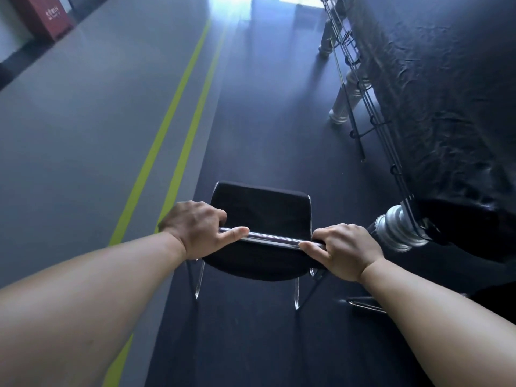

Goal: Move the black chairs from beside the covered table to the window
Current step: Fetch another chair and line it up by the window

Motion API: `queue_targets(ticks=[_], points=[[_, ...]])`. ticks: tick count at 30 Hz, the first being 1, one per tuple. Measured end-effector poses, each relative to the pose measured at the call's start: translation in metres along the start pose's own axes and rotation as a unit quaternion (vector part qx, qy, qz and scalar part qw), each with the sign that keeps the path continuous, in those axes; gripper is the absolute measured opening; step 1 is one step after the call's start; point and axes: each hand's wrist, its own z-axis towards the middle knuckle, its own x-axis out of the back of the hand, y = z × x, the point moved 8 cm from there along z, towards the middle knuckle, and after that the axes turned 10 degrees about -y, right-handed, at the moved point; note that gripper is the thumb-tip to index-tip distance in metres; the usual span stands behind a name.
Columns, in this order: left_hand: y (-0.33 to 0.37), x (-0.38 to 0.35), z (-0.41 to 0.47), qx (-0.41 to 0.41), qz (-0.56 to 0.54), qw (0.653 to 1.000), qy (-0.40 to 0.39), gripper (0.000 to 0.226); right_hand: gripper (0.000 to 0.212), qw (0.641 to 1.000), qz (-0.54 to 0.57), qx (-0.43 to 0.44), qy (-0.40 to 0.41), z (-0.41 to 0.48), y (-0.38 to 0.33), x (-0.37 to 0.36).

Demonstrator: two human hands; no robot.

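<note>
A black chair [262,210] with a chrome frame is right in front of me on the dark floor, seen from behind and above. My left hand [199,229] grips the left end of the chrome top rail of its backrest. My right hand [344,251] grips the right end of the same rail. The covered table [446,107], draped in black cloth, runs along the right side. Bright light from the window [243,1] shows at the far end of the floor.
Silver turned table legs [400,230] stand close to the chair's right side, with thin rods and cords hanging along the table edge. Part of another chrome chair frame [365,304] shows at lower right. Two yellow-green floor lines [178,129] run on the left. A red box [51,16] sits far left.
</note>
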Motion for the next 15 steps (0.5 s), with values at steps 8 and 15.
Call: queue_targets(ticks=[8,15], points=[[-0.064,0.025,0.105,-0.024,-0.001,1.000,0.001,0.091,0.084,0.999,0.019,-0.040,-0.001,0.103,0.024,0.027],[-0.099,0.039,0.178,-0.037,-0.009,0.999,0.006,0.090,0.087,0.999,0.014,-0.047,-0.002,0.178,0.051,0.050]])
